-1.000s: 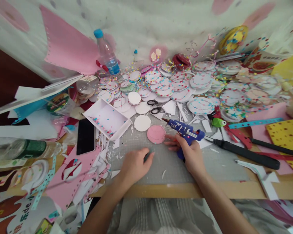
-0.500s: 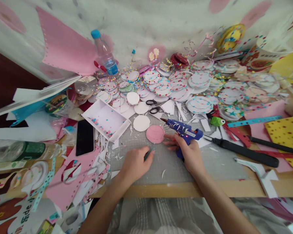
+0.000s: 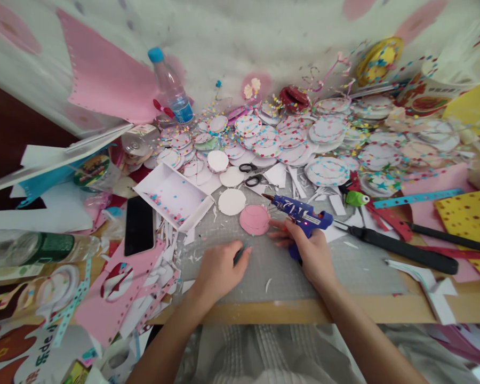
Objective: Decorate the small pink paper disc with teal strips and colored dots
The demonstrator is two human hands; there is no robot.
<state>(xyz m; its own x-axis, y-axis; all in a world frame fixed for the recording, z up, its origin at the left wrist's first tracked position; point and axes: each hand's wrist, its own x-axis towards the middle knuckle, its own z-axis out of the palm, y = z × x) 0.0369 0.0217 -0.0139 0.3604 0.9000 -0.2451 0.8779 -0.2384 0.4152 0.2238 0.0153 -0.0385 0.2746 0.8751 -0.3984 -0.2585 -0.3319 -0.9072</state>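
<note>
My right hand (image 3: 310, 256) grips a blue glue gun (image 3: 302, 214), whose nozzle points left toward a pink paper disc (image 3: 255, 220) lying on the grey cutting mat (image 3: 272, 266). Its fingertips rest just right of that disc. Lower on the mat, my left hand (image 3: 218, 271) curls over a small dark object (image 3: 238, 255), of which only the tip shows. A plain white disc (image 3: 232, 201) lies just behind the pink one.
Behind the mat lie scissors (image 3: 253, 175), a white cardboard tray (image 3: 175, 197), a black phone (image 3: 140, 225), a water bottle (image 3: 170, 88) and several confetti-covered discs (image 3: 327, 172). A black knife (image 3: 404, 249) and yellow dotted sheet (image 3: 470, 218) lie right, pink paper scraps (image 3: 116, 298) left.
My left hand shifted slightly, lifting the dark object's tip and lowering it again. The right hand and glue gun have stayed in place.
</note>
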